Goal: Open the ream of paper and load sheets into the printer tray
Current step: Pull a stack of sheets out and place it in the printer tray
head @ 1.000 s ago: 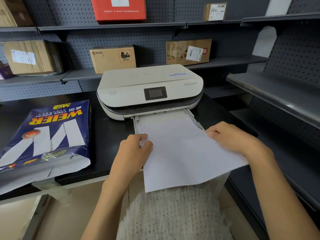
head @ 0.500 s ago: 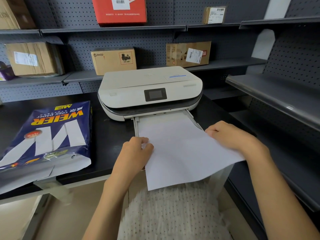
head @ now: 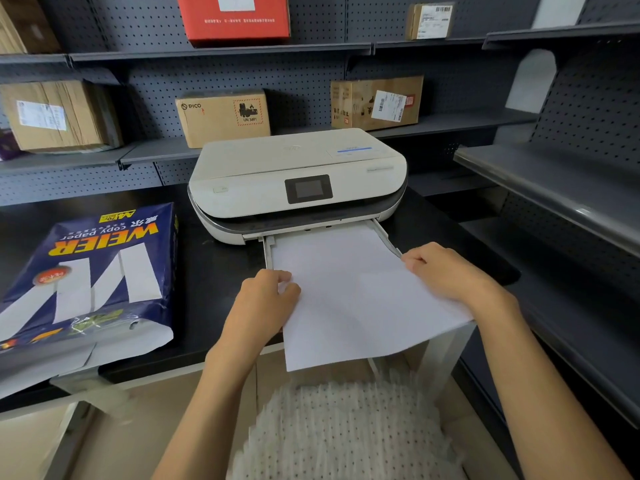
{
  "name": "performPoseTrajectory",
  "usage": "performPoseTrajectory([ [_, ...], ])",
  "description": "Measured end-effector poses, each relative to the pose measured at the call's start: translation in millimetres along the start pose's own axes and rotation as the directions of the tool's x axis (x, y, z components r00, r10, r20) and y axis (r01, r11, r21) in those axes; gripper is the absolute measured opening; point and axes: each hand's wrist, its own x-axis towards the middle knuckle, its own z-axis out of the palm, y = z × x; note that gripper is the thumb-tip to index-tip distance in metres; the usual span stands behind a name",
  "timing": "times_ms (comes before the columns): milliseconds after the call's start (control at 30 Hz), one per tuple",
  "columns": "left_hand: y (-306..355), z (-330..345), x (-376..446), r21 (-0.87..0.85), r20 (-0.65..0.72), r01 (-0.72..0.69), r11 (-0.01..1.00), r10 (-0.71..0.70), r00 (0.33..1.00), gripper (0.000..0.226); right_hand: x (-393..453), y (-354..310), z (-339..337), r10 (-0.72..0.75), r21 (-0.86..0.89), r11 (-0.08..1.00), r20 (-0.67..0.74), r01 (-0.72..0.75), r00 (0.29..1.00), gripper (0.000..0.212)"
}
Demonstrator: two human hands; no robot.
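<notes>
A white printer [head: 298, 181] sits on the black table [head: 214, 282] with its tray [head: 268, 252] pulled out toward me. White sheets [head: 349, 299] lie partly in the tray, their near end hanging past the table edge. My left hand [head: 265, 303] pinches the sheets' left edge. My right hand [head: 446, 271] holds their right edge beside the tray's right rail. The blue ream wrapper [head: 90, 275], torn open at its near end, lies on the table to the left.
Grey pegboard shelves carry cardboard boxes [head: 223, 116] behind the printer and a red box [head: 239, 17] above. A grey shelf [head: 554, 188] juts out on the right. The table edge runs just under my hands.
The sheets have slid slightly further into the tray, with both hands moving forward a little. The head view has tilted down a bit.
</notes>
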Motion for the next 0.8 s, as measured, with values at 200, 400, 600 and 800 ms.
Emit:
performPoseTrajectory([
  [200, -2, 2, 11, 0.019, -0.003, -0.01, 1.0, 0.01, 1.0, 0.042, 8, -2, 3, 0.018, 0.017, 1.0, -0.01, -0.017, 1.0, 0.029],
  [400, -3, 4, 21, 0.027, -0.02, -0.005, 1.0, 0.005, 1.0, 0.041, 13, -8, 4, -0.022, 0.006, 1.0, -0.08, 0.022, 0.997, 0.029],
  [600, -3, 5, 31, 0.028, -0.019, 0.005, 1.0, -0.005, 1.0, 0.041, 19, -11, 2, -0.038, 0.057, 0.997, -0.116, 0.045, 0.992, 0.025],
  [800, -4, 7, 41, 0.031, -0.03, -0.004, 1.0, 0.005, 1.0, 0.041, 35, -8, 5, -0.035, 0.104, 0.993, -0.146, 0.05, 0.989, 0.025],
])
